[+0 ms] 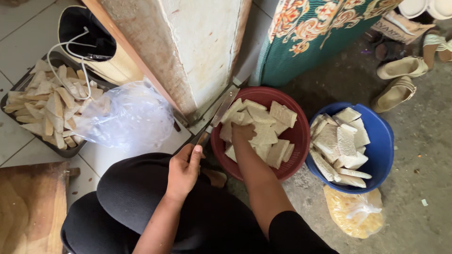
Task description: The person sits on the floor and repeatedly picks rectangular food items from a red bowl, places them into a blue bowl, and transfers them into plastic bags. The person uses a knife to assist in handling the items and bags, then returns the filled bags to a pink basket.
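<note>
the left hand (182, 170) is closed around the dark handle of a long flat-bladed metal knife (217, 117), whose blade slants up and away toward the edge of a round red plastic basin (301, 136). the right hand (243, 132) reaches down into that basin, fingers curled onto pale, flat, square-cut slabs of pressed white cake (263, 134) piled inside; whether it has actually gripped one slab cannot be told, since the fingertips are buried among the pieces. the basin sits on the floor just in front of the person's dark-clothed knees.

touching the basin's right side stands a round blue plastic bucket (383, 150), also loaded with the same pale slabs. below the bucket lies a knotted clear bag of yellow crumbs (353, 214). to the left, on the white tiled floor (19, 23), a dark rectangular metal tray (12, 96) holds thinner cut strips, with a crumpled clear plastic bag (129, 117) beside it. light-coloured sandals (400, 68) rest on the grey concrete at upper right.
</note>
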The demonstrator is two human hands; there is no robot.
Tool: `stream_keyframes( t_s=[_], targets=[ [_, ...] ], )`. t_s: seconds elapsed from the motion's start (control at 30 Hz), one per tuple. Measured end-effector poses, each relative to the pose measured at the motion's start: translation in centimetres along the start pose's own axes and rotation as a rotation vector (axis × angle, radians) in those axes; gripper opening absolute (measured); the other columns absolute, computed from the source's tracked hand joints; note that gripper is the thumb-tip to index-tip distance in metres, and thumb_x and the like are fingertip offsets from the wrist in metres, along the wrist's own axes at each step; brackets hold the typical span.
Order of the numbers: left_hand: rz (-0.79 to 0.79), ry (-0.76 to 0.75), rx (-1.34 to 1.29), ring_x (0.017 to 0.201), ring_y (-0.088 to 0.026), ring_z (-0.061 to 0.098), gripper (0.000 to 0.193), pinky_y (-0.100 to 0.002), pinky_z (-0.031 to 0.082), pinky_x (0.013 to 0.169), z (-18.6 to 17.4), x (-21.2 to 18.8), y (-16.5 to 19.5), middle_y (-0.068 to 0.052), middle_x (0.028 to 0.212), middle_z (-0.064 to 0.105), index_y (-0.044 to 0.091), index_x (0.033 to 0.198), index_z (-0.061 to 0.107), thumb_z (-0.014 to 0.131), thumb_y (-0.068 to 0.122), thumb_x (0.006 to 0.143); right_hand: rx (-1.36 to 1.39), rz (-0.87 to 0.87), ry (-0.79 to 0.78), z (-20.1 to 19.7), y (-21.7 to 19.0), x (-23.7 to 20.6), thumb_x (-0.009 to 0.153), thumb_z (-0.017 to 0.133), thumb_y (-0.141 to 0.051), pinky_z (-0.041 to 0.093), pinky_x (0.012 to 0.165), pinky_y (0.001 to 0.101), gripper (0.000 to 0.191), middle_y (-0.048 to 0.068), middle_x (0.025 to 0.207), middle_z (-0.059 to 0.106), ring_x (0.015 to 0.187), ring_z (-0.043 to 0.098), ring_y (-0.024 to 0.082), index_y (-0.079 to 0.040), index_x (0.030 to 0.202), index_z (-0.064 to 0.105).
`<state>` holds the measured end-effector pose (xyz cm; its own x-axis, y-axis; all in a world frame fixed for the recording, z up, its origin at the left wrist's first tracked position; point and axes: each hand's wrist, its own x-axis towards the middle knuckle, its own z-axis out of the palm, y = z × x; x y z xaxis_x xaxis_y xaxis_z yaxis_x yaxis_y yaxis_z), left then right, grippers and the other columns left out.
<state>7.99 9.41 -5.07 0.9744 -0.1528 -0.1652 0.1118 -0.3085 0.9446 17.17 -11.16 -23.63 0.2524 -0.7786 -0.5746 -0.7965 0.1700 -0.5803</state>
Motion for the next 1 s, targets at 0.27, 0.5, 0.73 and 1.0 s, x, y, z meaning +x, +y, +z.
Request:
stream_keyframes(
  t_s=[0.27, 0.5, 0.73, 1.0],
  targets=[
    [-0.040, -0.032, -0.032, 0.045, -0.008, 0.050, 0.039, -0.027, 0.041, 0.045, -0.1, 0.6, 0.0, -0.001, 0.052, 0.052, 0.004, 0.081, 0.064, 0.056, 0.034, 0.103, 0.203, -0.533, 0.185, 0.1, 3.9, -1.0, 0.071, 0.093, -0.017, 0.050, 0.101, 0.0454, 0.079, 0.026, 0.120, 0.061, 0.110, 0.062, 0.039, 0.005, 0.129, 0.044],
    [-0.012, -0.026, -0.012, 0.048, -0.007, 0.052, 0.038, -0.026, 0.042, 0.047, -0.4, 0.3, 0.1, 0.000, 0.056, 0.056, 0.004, 0.084, 0.066, 0.055, 0.034, 0.104, 0.716, -0.612, -0.110, -13.5, 8.9, 3.1, 0.079, 0.084, -0.009, 0.057, 0.089, 0.0338, 0.056, 0.011, 0.116, 0.070, 0.102, 0.068, 0.019, 0.001, 0.127, 0.057],
    [0.001, -0.063, 0.001, 0.048, -0.008, 0.052, 0.040, -0.026, 0.042, 0.047, 0.1, 0.0, 1.0, 0.000, 0.055, 0.055, 0.003, 0.084, 0.066, 0.055, 0.035, 0.104, 0.665, -0.509, 0.198, -29.1, 10.7, 10.8, 0.087, 0.086, -0.014, 0.051, 0.075, 0.0318, 0.066, 0.017, 0.114, 0.066, 0.094, 0.060, 0.022, 0.002, 0.139, 0.049],
    [0.019, -0.020, -0.021, 0.050, -0.007, 0.053, 0.041, -0.025, 0.043, 0.048, -0.5, -0.6, 0.6, 0.000, 0.056, 0.056, 0.003, 0.084, 0.065, 0.055, 0.037, 0.105, -0.126, -1.214, 0.658, -26.2, 7.4, 9.5, 0.086, 0.076, -0.011, 0.051, 0.095, 0.0492, 0.046, 0.026, 0.116, 0.065, 0.107, 0.064, 0.046, 0.006, 0.125, 0.058]
  ],
)
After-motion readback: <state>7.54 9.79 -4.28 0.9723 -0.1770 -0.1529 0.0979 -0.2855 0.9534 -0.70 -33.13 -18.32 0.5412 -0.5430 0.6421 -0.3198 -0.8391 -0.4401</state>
